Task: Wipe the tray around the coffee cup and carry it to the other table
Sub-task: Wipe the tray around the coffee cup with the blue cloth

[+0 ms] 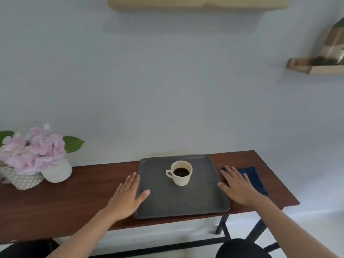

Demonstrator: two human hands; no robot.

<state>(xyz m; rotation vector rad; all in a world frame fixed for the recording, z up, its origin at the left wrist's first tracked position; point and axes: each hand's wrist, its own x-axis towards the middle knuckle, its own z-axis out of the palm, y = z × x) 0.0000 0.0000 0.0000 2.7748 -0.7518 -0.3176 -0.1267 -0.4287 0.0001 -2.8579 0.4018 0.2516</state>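
Note:
A dark grey tray [186,203] lies on a brown wooden table [65,202], and small dark spots dot its surface. A cream coffee cup [181,173] full of coffee stands upright on the tray's far half, handle to the left. My left hand [128,196] lies flat at the tray's left edge, fingers apart, thumb over the rim. My right hand [238,185] lies flat at the tray's right edge, partly over a folded dark blue cloth [255,178]. Neither hand holds anything.
A patterned pot of pink flowers [29,157] and a white round object [57,171] stand at the table's left. The wall runs right behind the table. The table's right end [292,200] is close to the cloth. Black stools [242,248] stand below.

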